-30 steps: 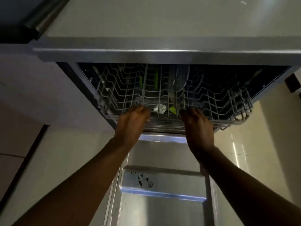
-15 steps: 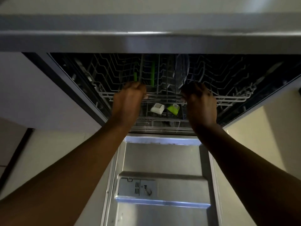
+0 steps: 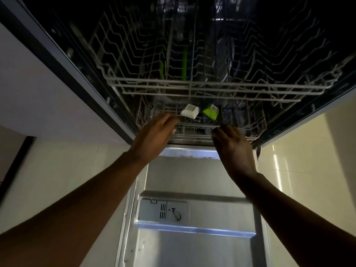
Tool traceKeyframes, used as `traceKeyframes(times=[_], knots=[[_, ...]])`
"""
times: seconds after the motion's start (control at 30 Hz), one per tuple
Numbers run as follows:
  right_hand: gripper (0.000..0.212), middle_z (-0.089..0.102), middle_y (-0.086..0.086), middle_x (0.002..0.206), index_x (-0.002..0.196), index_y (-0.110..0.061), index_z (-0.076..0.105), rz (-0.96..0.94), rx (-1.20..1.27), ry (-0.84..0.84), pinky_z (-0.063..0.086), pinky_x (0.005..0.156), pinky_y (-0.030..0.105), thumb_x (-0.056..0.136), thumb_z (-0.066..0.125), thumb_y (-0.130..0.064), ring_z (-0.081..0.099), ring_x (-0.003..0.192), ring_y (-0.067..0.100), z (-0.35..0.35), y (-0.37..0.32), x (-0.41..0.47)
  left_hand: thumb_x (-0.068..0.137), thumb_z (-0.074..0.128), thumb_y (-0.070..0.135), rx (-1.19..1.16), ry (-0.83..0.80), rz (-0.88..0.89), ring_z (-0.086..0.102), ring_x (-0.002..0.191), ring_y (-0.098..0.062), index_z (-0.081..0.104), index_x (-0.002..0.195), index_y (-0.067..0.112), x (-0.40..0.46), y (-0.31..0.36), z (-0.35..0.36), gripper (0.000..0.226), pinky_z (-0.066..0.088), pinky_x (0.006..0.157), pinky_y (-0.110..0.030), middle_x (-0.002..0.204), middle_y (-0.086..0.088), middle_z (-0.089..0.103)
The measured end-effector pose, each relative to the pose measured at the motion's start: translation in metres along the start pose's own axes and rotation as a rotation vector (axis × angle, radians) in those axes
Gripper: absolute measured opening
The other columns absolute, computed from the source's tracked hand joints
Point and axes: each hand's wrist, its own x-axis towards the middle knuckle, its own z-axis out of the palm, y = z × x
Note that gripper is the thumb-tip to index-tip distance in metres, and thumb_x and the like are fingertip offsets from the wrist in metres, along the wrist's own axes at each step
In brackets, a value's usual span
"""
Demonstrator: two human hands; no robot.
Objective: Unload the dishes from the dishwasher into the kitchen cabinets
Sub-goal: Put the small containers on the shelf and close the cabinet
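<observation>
The dishwasher stands open, its steel door folded down below me. The upper wire rack sits pushed inside the dark tub. Dim dishes stand in it right of centre, too dark to name. Beneath it, the lower rack's front rail shows at the tub mouth, with a white clip and a green clip just above it. My left hand reaches the rail's left part, blurred. My right hand has its fingertips at the rail's right part. Neither hand holds a dish.
A detergent dispenser is set in the door's inner face. Green tine strips stand in the upper rack. A pale cabinet panel flanks the tub on the left, and glossy tiled floor lies on the right.
The upper rack has slid back into the tub. Both hands let go of its front rail and dropped to the lower rack's front edge. The view moved closer and lower.
</observation>
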Motion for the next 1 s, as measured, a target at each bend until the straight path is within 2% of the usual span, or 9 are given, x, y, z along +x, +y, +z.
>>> traceKeyframes(times=[0.1, 0.17, 0.33, 0.4, 0.57, 0.67, 0.77, 0.83, 1.0], knots=[[0.030, 0.065, 0.013, 0.093, 0.099, -0.008, 0.067, 0.089, -0.014, -0.052, 0.037, 0.058, 0.028, 0.073, 0.069, 0.005, 0.059, 0.084, 0.032, 0.038, 0.021, 0.013, 0.093, 0.056, 0.014, -0.050, -0.064, -0.098, 0.056, 0.114, -0.025, 0.056, 0.128, 0.009, 0.007, 0.007, 0.045, 0.036, 0.048, 0.096, -0.035, 0.128, -0.011, 0.056], [0.036, 0.066, 0.016, 0.105, 0.113, -0.007, 0.065, 0.132, -0.023, -0.076, 0.048, 0.067, 0.034, 0.078, 0.064, 0.002, 0.061, 0.094, 0.035, 0.060, 0.029, 0.027, 0.096, 0.051, 0.014, -0.120, -0.087, -0.217, 0.047, 0.126, -0.029, 0.046, 0.138, 0.008, 0.025, 0.020, 0.063, 0.044, 0.044, 0.101, -0.040, 0.140, -0.013, 0.048], [0.030, 0.062, 0.020, 0.117, 0.122, -0.009, 0.059, 0.164, -0.057, -0.207, 0.042, 0.076, 0.033, 0.101, 0.038, -0.018, 0.059, 0.105, 0.036, 0.102, 0.037, 0.032, 0.097, 0.044, 0.012, -0.091, -0.257, -0.293, 0.038, 0.134, -0.030, 0.037, 0.145, 0.014, 0.034, 0.020, 0.105, 0.049, 0.038, 0.106, -0.041, 0.150, -0.009, 0.038], [0.032, 0.062, 0.019, 0.118, 0.125, -0.011, 0.057, 0.176, -0.030, -0.177, 0.045, 0.081, 0.035, 0.101, 0.038, -0.019, 0.059, 0.106, 0.034, 0.105, 0.036, 0.026, 0.093, 0.047, 0.008, -0.108, -0.196, -0.314, 0.046, 0.126, -0.032, 0.045, 0.139, 0.015, 0.027, 0.019, 0.113, 0.047, 0.044, 0.098, -0.043, 0.141, -0.011, 0.048], [0.033, 0.066, 0.018, 0.105, 0.104, -0.011, 0.069, 0.336, 0.089, -0.171, 0.044, 0.075, 0.034, 0.097, 0.047, -0.035, 0.060, 0.097, 0.034, 0.090, 0.018, -0.017, 0.087, 0.059, 0.017, -0.165, -0.133, -0.410, 0.061, 0.100, -0.031, 0.064, 0.108, 0.012, -0.008, 0.044, 0.105, 0.021, 0.050, 0.078, -0.039, 0.110, -0.012, 0.066], [0.014, 0.070, 0.012, 0.088, 0.096, -0.014, 0.071, 0.363, 0.181, -0.161, 0.052, 0.063, 0.034, 0.085, 0.062, -0.017, 0.066, 0.079, 0.031, 0.074, -0.003, -0.069, 0.082, 0.067, 0.010, -0.229, -0.107, -0.370, 0.063, 0.089, -0.027, 0.067, 0.095, 0.013, -0.057, 0.075, 0.091, 0.014, 0.049, 0.069, -0.031, 0.095, -0.009, 0.069], [0.024, 0.066, 0.004, 0.073, 0.088, -0.018, 0.070, 0.223, 0.108, -0.252, 0.046, 0.048, 0.028, 0.069, 0.072, -0.004, 0.063, 0.063, 0.026, 0.065, -0.018, -0.120, 0.082, 0.066, 0.015, -0.281, -0.182, -0.404, 0.059, 0.084, -0.020, 0.061, 0.084, 0.018, -0.103, 0.101, 0.076, 0.006, 0.049, 0.063, -0.029, 0.087, -0.001, 0.064], [0.025, 0.062, 0.000, 0.069, 0.084, -0.021, 0.068, 0.212, 0.098, -0.277, 0.043, 0.046, 0.027, 0.067, 0.061, -0.004, 0.060, 0.060, 0.024, 0.052, -0.030, -0.149, 0.080, 0.068, 0.014, -0.283, -0.242, -0.421, 0.056, 0.079, -0.016, 0.057, 0.079, 0.020, -0.131, 0.116, 0.072, 0.013, 0.043, 0.060, -0.024, 0.082, 0.004, 0.061], [0.036, 0.059, -0.005, 0.067, 0.074, -0.024, 0.060, 0.220, 0.140, -0.400, 0.039, 0.047, 0.025, 0.052, 0.084, -0.009, 0.057, 0.060, 0.017, 0.030, -0.054, -0.211, 0.079, 0.067, 0.015, -0.374, -0.332, -0.449, 0.043, 0.070, -0.006, 0.035, 0.070, 0.032, -0.186, 0.149, 0.056, 0.037, 0.030, 0.057, -0.015, 0.072, 0.017, 0.041]])
